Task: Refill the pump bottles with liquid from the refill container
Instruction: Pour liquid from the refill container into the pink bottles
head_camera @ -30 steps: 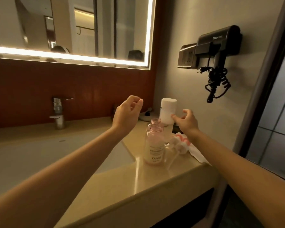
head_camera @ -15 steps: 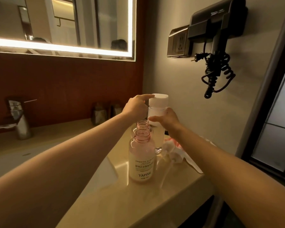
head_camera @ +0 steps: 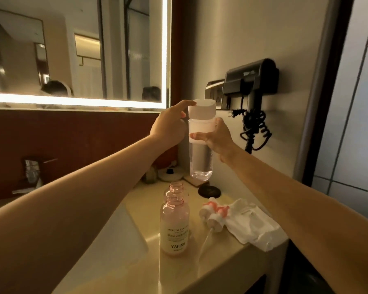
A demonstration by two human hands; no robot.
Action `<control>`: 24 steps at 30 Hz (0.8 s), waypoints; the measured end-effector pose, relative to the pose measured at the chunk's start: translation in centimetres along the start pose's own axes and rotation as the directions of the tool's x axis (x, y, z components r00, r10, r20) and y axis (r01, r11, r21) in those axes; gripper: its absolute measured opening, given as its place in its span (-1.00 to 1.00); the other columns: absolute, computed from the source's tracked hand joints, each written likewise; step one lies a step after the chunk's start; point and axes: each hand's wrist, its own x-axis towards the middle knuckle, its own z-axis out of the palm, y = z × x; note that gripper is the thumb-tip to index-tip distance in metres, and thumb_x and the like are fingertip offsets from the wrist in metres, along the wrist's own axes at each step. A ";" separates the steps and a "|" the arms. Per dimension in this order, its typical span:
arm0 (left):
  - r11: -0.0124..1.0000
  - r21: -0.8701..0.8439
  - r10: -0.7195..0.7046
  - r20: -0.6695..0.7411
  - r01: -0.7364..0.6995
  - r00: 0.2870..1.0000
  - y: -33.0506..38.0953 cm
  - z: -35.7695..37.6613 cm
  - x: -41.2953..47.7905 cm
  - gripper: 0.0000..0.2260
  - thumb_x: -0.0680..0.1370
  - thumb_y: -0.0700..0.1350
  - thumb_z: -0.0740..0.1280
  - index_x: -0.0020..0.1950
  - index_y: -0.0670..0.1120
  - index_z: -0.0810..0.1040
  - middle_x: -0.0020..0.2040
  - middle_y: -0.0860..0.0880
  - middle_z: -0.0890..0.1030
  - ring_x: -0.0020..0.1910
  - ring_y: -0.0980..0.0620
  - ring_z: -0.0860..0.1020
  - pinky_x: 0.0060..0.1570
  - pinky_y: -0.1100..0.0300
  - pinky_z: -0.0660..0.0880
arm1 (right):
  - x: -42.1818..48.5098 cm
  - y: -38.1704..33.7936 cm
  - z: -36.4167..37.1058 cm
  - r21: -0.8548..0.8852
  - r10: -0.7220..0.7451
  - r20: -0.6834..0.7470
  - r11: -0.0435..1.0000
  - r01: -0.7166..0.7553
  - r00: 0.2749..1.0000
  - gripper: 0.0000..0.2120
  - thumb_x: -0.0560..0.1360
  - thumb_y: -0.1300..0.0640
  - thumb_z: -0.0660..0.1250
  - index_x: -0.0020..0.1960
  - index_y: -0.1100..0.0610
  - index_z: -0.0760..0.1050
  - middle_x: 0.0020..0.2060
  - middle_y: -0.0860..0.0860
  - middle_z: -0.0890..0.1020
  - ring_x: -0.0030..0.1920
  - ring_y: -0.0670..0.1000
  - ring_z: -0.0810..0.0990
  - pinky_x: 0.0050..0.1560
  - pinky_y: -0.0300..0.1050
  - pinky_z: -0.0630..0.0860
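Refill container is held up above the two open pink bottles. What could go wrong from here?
1. The right hand holds the refill container in mid-air; if the left hand at the white cap loosens it there, liquid may slosh out.
2. The pink bottles have narrow necks: a pour could miss or knock them over.

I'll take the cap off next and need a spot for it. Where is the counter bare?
Bare counter lies in front of the near bottle, between the sink and the front edge. The gap between bottle and pumps on the cloth is narrow. The back corner, around the black disc, is crowded.
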 end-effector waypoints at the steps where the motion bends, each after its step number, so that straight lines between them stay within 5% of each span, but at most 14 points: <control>1: 1.000 0.005 0.009 -0.021 -0.009 1.000 0.6 -0.8 -0.1 -0.55 0.52 -0.37 0.17 0.33 0.02 0.39 0.14 -0.07 0.52 0.04 0.04 0.48 -0.02 0.17 0.52 | -0.3 -1.0 -0.1 0.003 -0.002 0.007 1.000 0.002 1.000 -0.29 0.27 0.15 0.54 0.31 0.16 0.26 0.15 0.08 0.48 0.14 0.05 0.46 0.03 -0.15 0.49; 5: 0.998 0.054 0.050 -0.126 -0.044 0.991 3.1 -5.1 -1.5 -0.58 0.51 -0.38 0.17 0.27 0.02 0.43 0.13 -0.07 0.54 0.00 0.03 0.51 -0.09 0.20 0.53 | -3.1 -6.2 0.1 0.019 -0.033 0.050 0.999 0.032 0.998 -0.29 0.27 0.14 0.54 0.32 0.16 0.26 0.17 0.09 0.48 0.18 0.07 0.45 0.20 0.00 0.48; 12: 0.992 0.123 0.024 -0.209 0.002 0.978 3.7 -12.3 -8.4 -0.69 0.51 -0.34 0.21 0.17 -0.05 0.50 0.03 -0.04 0.59 -0.08 0.04 0.54 -0.13 0.25 0.49 | -11.4 -11.2 4.3 0.185 0.072 0.239 0.976 -0.118 0.968 -0.33 0.30 0.20 0.52 0.31 0.16 0.27 0.16 0.10 0.48 0.18 0.10 0.46 0.15 -0.01 0.48; 19: 0.976 0.173 -0.090 -0.240 0.134 0.967 -0.4 -14.7 -19.3 -0.75 0.52 -0.21 0.28 0.18 -0.01 0.51 0.01 -0.06 0.63 -0.11 0.00 0.58 -0.16 0.08 0.59 | -20.6 -8.9 11.0 0.175 0.146 0.371 0.959 -0.224 0.917 -0.37 0.32 0.14 0.51 0.28 0.14 0.27 0.12 0.07 0.48 0.12 0.05 0.47 0.13 0.03 0.47; 24: 0.965 0.145 -0.170 -0.276 0.216 0.946 -2.7 -14.4 -24.3 -0.74 0.53 -0.26 0.24 0.16 -0.02 0.53 0.01 -0.07 0.63 -0.10 -0.04 0.58 -0.17 0.00 0.59 | -24.3 -6.3 13.7 0.063 0.125 0.395 0.985 -0.163 0.910 -0.34 0.31 0.10 0.52 0.29 0.13 0.25 0.09 0.05 0.48 0.08 0.02 0.46 0.09 0.01 0.48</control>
